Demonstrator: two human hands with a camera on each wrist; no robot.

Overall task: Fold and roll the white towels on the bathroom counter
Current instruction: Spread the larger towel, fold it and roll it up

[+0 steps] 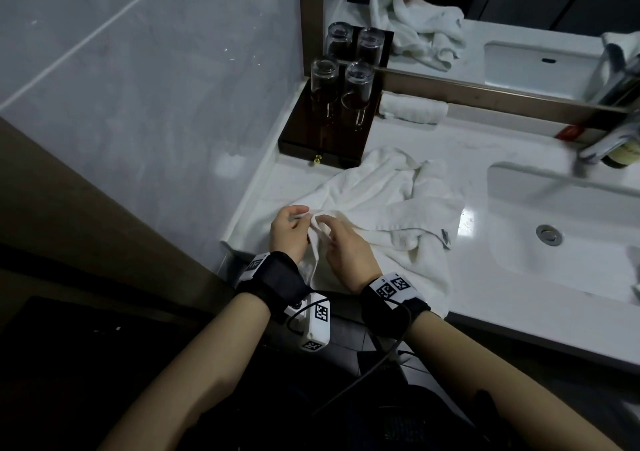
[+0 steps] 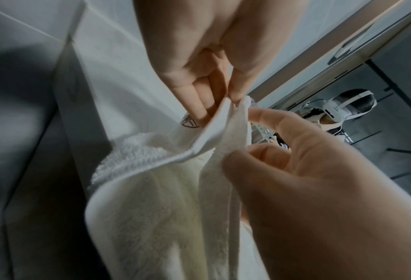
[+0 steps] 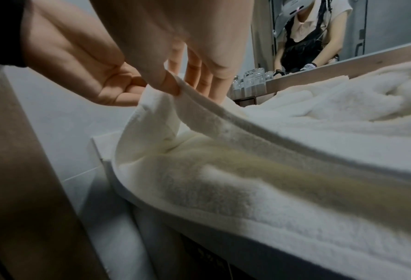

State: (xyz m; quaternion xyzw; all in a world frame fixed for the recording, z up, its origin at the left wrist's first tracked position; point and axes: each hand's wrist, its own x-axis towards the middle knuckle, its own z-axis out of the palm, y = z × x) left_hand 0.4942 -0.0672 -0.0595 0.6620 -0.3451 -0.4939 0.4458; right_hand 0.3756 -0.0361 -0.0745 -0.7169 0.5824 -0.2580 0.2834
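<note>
A crumpled white towel [image 1: 381,201] lies on the white counter [image 1: 491,159], left of the sink, with one side hanging over the front edge. My left hand [image 1: 304,213] and right hand [image 1: 327,229] meet at its front-left corner, lifted a little off the counter. In the left wrist view my left hand [image 2: 221,104] pinches the towel's hem [image 2: 163,208], and the right hand [image 2: 242,144] pinches the same fold just beside it. The right wrist view shows my right hand [image 3: 187,89] pinching the hem of the towel [image 3: 271,189], with the left hand [image 3: 127,89] close by.
A rolled white towel [image 1: 412,108] lies at the back against the mirror frame. Left of it a dark wooden tray [image 1: 332,145] carries two upturned glasses [image 1: 356,90]. The sink basin [image 1: 571,253] and faucet [image 1: 609,139] are to the right. A grey wall bounds the counter's left end.
</note>
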